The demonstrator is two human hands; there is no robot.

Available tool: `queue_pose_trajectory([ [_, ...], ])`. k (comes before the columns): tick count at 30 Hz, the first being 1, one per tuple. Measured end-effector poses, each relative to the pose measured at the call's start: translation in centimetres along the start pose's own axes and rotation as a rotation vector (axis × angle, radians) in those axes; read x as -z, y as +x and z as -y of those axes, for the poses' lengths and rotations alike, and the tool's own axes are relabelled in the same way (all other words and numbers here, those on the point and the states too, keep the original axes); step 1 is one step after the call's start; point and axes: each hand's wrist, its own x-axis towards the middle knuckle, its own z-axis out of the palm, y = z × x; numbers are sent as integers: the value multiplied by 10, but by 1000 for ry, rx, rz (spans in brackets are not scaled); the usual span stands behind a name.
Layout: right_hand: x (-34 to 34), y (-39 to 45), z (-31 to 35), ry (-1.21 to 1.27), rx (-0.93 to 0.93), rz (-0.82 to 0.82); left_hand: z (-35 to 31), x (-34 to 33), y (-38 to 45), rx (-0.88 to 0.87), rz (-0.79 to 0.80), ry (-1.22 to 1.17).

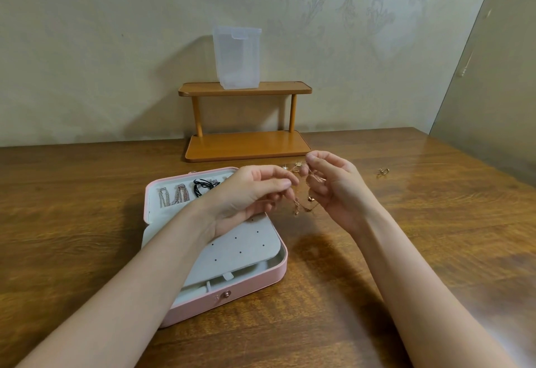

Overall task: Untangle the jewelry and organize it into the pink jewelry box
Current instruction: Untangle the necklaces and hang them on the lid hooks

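The pink jewelry box point(232, 298) lies open on the wooden table, left of centre. Its lid holds two chains point(174, 196) and a black cord point(204, 185). A grey perforated pad point(240, 248) covers the base. Just right of the box, above the table, my left hand point(249, 193) and my right hand point(333, 185) each pinch a tangled gold chain point(304, 204) between fingertips; it hangs between them with a small pendant.
A small gold piece point(383, 172) lies on the table to the right; more small pieces point(295, 164) sit behind my hands. A two-tier wooden shelf point(246, 147) stands by the wall with a clear plastic container point(237, 57) on top.
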Motion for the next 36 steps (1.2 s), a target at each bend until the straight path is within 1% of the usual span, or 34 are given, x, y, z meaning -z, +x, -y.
queue_pose_trajectory([
  [3, 0, -1, 2, 48, -5, 29, -1, 0, 0, 1, -5, -17],
  [5, 0, -2, 3, 103, -3, 52, -2, -1, -1, 14, -54, 5],
  [9, -1, -4, 5, 115, -7, 82, 1, -2, 0, 48, -186, 171],
  [13, 1, -4, 7, 127, 31, 71, 3, -2, 1, 12, -286, 314],
  [17, 0, -4, 7, 142, 59, 105, 0, -4, 0, -41, -249, 371],
  [21, -1, -5, 10, 126, 83, 123, 1, -5, -1, -39, -269, 322],
  [24, -3, -7, 9, 122, 60, 177, 2, -6, -2, -62, -251, 300],
  [28, -8, -9, 8, 71, 1, 264, 1, -10, -3, -91, -233, 364],
  [30, -6, -9, 9, 83, 11, 250, 0, -9, -3, -76, -250, 316],
  [32, -2, -7, 11, 92, 36, 197, 0, -6, -2, -49, -278, 251],
  [33, 1, -6, 11, 86, 48, 167, 1, -5, -1, -45, -291, 254],
  [36, 6, -5, 13, 62, 58, 90, 4, -5, 3, -82, -305, 402],
])
